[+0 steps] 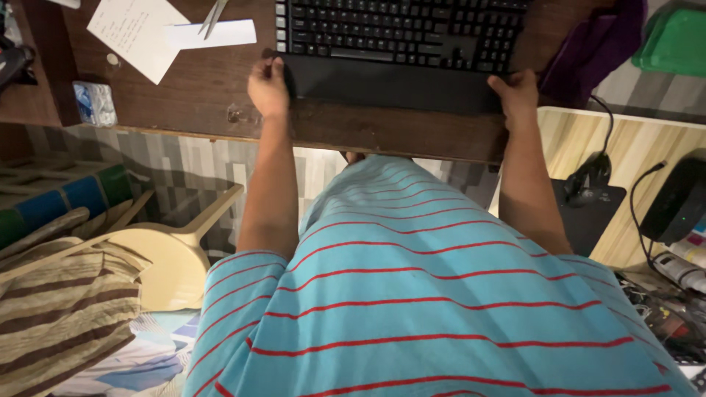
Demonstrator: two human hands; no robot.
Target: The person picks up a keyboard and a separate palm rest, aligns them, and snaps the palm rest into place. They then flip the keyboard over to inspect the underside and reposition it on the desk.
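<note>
A black keyboard (401, 29) with a black wrist rest (390, 81) lies on a dark wooden desk (220, 95). My left hand (268, 87) grips the left end of the wrist rest, fingers curled over its corner. At the right end of the same rest, my right hand (516, 92) is closed around it. Both forearms reach forward over my blue shirt with red stripes (412, 294).
White paper sheets (136, 33) and scissors (213, 15) lie at the desk's far left. A purple cloth (592, 48) and green lid (676, 40) are at the right. A pale wooden stool (173, 250) stands lower left, cables and a black box (680, 202) lower right.
</note>
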